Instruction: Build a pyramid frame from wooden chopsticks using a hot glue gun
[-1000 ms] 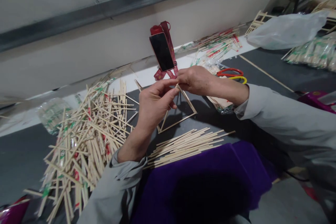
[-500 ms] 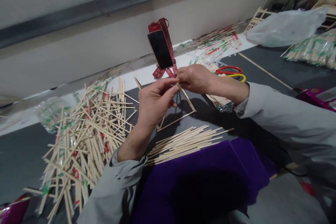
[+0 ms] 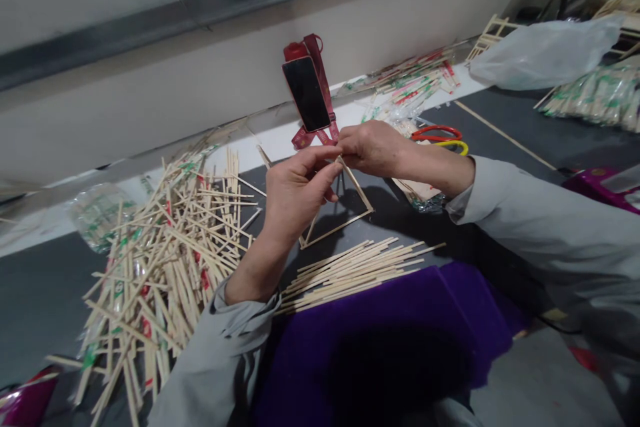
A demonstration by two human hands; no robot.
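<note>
Above the dark tabletop point(image 3: 40, 293), the upper corner of a stick frame point(image 3: 359, 189) is pinched between the thumb and fingers of the left hand point(image 3: 295, 197). The fingers of the right hand point(image 3: 373, 149) are brought together at the same corner, so that the two hands meet; whether anything is gripped by them cannot be told, as the tips are hidden. The frame is set just beyond a spread of loose sticks point(image 3: 350, 267), with a larger pile point(image 3: 180, 267) to the left and scissors point(image 3: 440, 127) partly hidden beyond the right forearm.

Very little weight is to be expected from the frame. The sticks look stiff along their length, but the corners — slender joints, it seems — are judged to be fragile and easily twisted. It is best held lightly close to a joint, with both meeting sticks supported; if a bar is pressed at mid-length, it may be bent or snapped.
</note>
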